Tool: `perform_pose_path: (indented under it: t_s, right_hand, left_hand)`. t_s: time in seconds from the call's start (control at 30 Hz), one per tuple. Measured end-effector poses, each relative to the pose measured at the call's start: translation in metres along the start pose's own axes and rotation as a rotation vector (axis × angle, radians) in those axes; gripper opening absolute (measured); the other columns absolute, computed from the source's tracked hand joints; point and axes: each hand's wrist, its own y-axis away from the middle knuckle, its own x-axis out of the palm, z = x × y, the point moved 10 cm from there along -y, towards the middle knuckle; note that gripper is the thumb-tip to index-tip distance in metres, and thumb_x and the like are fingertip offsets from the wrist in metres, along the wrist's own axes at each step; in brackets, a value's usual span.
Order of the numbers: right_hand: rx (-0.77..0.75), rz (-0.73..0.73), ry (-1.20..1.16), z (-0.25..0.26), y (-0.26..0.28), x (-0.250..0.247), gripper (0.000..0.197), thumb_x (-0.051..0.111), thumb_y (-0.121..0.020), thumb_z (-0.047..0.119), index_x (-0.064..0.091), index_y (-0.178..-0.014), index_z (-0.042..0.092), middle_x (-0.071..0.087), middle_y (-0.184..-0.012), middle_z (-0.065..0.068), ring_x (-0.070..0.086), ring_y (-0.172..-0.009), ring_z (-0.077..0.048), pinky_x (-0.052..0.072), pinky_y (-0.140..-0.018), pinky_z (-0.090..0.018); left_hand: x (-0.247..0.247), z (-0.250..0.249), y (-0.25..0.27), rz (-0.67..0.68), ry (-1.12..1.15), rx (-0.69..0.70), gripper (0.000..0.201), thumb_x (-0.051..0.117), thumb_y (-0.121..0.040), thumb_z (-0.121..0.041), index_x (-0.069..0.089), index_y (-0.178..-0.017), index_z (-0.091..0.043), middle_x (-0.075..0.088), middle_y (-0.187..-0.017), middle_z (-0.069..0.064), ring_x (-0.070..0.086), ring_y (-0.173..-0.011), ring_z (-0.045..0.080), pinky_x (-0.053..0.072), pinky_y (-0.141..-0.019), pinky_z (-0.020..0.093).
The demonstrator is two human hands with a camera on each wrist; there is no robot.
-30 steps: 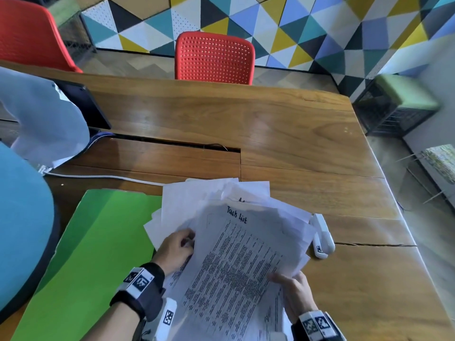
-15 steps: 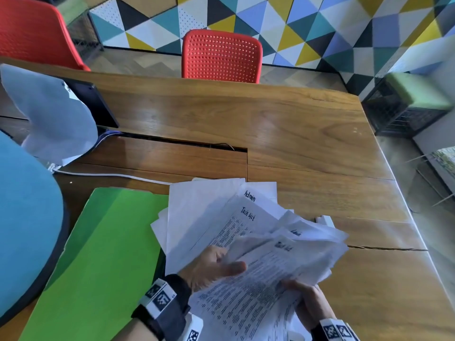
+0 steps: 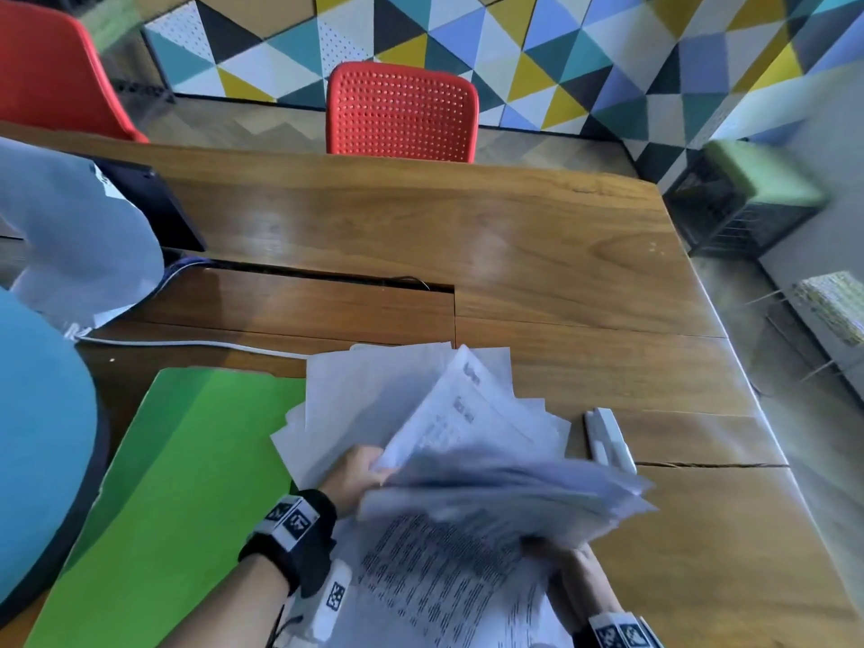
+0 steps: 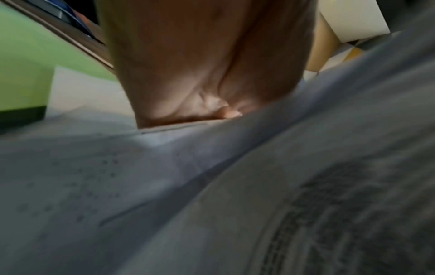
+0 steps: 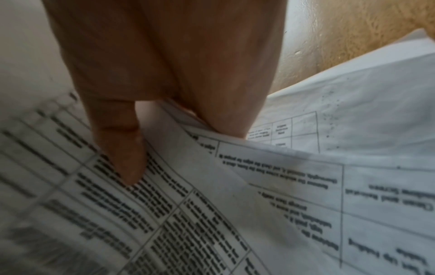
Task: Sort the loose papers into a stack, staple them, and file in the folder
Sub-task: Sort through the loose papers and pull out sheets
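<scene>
Loose white printed papers (image 3: pixel 421 413) lie fanned on the wooden table (image 3: pixel 537 254), overlapping the right edge of the green folder (image 3: pixel 177 484). My left hand (image 3: pixel 367 470) grips the left edge of a lifted, motion-blurred bundle of sheets (image 3: pixel 505 493); in the left wrist view its fingers (image 4: pixel 226 111) tuck under the papers (image 4: pixel 212 186). My right hand (image 3: pixel 561 561) holds the bundle's near right side from below. In the right wrist view its thumb (image 5: pixel 120 148) presses on a printed sheet (image 5: pixel 282 186) with the fingers beneath. A white stapler (image 3: pixel 610 437) lies just right of the pile.
A white cable (image 3: pixel 187 339) runs across the table behind the folder. A grey cloth (image 3: pixel 70 236) and a dark device (image 3: pixel 154 203) sit at the far left, a blue chair back (image 3: pixel 37 437) at the near left. A red chair (image 3: pixel 402 112) stands beyond the far edge.
Both hands have raised a bundle of sheets off the pile and swung it; it is now blurred. The stapler, half covered half a second ago, shows fully again.
</scene>
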Motion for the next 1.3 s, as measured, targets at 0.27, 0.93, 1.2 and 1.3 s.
perform_pose_path:
  t_s: [0.27,0.93,1.2,1.3]
  right_hand:
    - [-0.086,-0.092,0.112,0.017,0.004,0.000,0.054,0.053,-0.062,-0.025,0.057,-0.113,-0.008,0.076,-0.089,-0.024,0.074,-0.074,-0.036,0.061,-0.058,-0.041]
    - [-0.928,0.103,0.755,0.138,0.080,0.192,0.031,0.067,-0.089,0.001,0.064,-0.119,0.002,0.073,-0.116,-0.005,0.065,-0.114,-0.016,0.051,-0.097,-0.024]
    - [-0.692,0.131,0.914,0.103,0.035,0.173,0.028,0.076,-0.083,0.007,0.070,-0.110,0.004,0.077,-0.099,0.002,0.070,-0.095,-0.002,0.057,-0.083,-0.030]
    - [-0.724,0.056,1.016,0.122,0.024,0.173,0.018,0.073,-0.086,0.009,0.066,-0.099,-0.001,0.066,-0.080,0.008,0.059,-0.068,0.013,0.047,-0.067,-0.011]
  left_hand:
    - [0.014,-0.025,0.044,0.117,0.290,0.105,0.026,0.070,-0.087,-0.026,0.067,-0.113,-0.030,0.073,-0.108,-0.023,0.066,-0.106,-0.005,0.053,-0.094,0.020]
    - [-0.085,-0.157,0.103,-0.501,0.671,0.624,0.035,0.076,-0.077,0.003,0.069,-0.078,-0.031,0.071,-0.073,-0.032,0.066,-0.074,-0.015,0.047,-0.065,0.001]
    - [-0.081,-0.108,0.071,-0.477,0.682,0.464,0.048,0.083,-0.062,-0.021,0.069,-0.107,-0.029,0.076,-0.099,-0.017,0.070,-0.096,-0.002,0.056,-0.080,0.013]
    - [-0.082,-0.105,0.065,-0.530,0.701,0.454,0.032,0.081,-0.072,-0.012,0.073,-0.092,-0.037,0.076,-0.084,-0.021,0.070,-0.085,-0.004,0.053,-0.069,0.009]
